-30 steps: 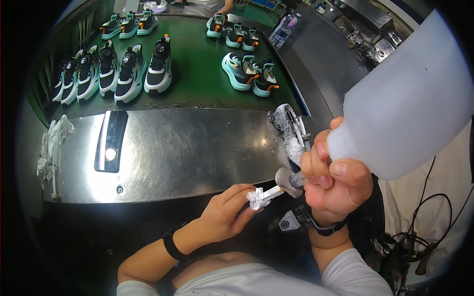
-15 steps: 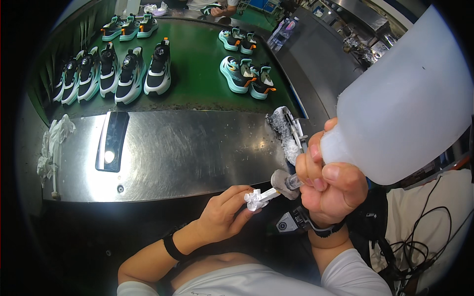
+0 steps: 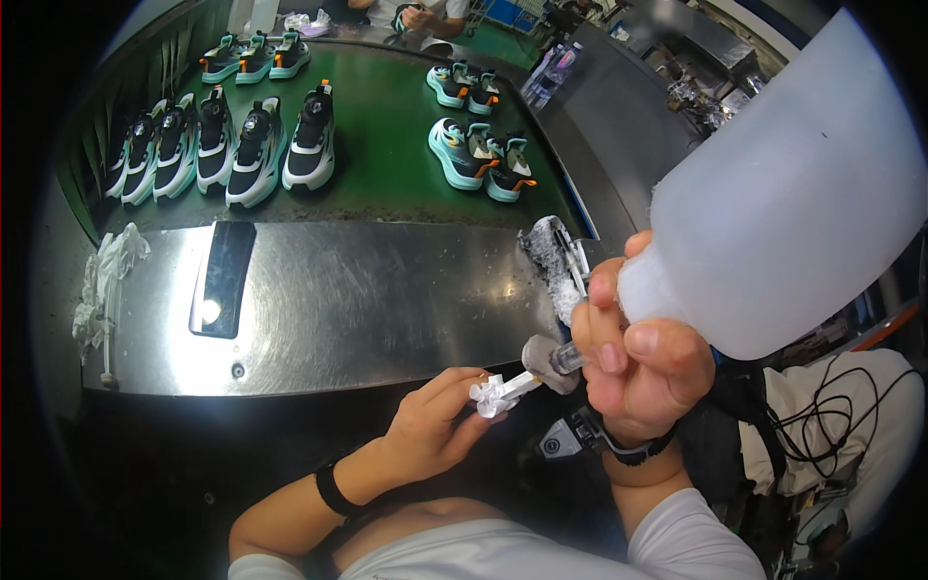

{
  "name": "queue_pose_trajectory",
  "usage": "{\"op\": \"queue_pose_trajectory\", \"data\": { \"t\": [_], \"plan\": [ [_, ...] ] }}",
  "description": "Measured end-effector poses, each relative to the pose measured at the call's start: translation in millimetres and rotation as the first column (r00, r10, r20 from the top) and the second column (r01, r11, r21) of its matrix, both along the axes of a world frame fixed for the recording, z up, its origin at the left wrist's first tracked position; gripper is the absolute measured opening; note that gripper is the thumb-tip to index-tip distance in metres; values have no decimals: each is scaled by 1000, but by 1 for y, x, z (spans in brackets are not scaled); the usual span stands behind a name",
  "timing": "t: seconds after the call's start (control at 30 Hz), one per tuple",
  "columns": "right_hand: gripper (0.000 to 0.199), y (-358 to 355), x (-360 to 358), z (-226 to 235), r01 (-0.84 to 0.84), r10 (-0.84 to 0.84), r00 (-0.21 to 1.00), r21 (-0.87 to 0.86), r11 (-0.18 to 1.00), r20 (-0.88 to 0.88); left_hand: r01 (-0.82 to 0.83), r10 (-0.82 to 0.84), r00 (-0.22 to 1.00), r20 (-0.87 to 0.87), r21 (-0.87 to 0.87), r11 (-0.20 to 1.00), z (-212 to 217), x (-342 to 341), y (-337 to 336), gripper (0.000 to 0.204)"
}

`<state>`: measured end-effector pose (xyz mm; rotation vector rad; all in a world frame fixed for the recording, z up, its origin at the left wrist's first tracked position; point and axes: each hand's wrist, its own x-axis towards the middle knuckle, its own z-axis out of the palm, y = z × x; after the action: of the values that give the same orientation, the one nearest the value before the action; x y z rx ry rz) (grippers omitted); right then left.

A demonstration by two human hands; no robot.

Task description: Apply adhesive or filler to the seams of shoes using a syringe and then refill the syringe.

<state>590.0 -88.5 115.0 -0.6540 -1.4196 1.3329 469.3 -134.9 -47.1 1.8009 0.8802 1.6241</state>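
Note:
My right hand [image 3: 633,362] grips the neck of a large translucent white plastic bottle [image 3: 793,193], tipped so its nozzle points down and left. The nozzle meets a small grey-capped container [image 3: 546,360] held near the steel table's front edge. My left hand [image 3: 435,425] pinches a small white plastic piece [image 3: 495,394] joined to that container. Both hands hover just in front of the steel worktable [image 3: 329,309].
A black phone [image 3: 222,280] lies on the steel table, white rags [image 3: 106,280] at its left end, a glue-crusted tool [image 3: 553,263] at its right. Behind, a green conveyor [image 3: 387,145] carries several sneakers [image 3: 256,145]. Another person's hands [image 3: 416,17] show at the far end.
The bottle has tilted slightly and my right hand shifted a little; my left hand keeps its hold on the white piece. Nothing on the table has moved.

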Motion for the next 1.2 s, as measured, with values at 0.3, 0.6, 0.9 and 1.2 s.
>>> {"op": "queue_pose_trajectory", "data": {
  "t": [0.3, 0.6, 0.9, 1.2],
  "plan": [
    [56, -2, -7, 4, -4, 6, 999, -55, 998, 45, -35, 34, 999, 21, 30, 999, 9, -4, -1, 26],
    [51, 6, -20, -9, -304, 293, 947, -77, 950, -130, -87, 87, 996, -2, 33, 996, 5, -25, -9, 30],
    [33, 94, -28, -41, -142, -369, 779, 715, 684, 507, -516, 506, 824, -256, 33, 856, 8, -191, -33, 17],
    [33, 117, -229, 16, -446, -549, 772, 888, -110, 320, -948, 696, 181, -695, 66, 313, -10, -419, -82, 20]
  ]
}}
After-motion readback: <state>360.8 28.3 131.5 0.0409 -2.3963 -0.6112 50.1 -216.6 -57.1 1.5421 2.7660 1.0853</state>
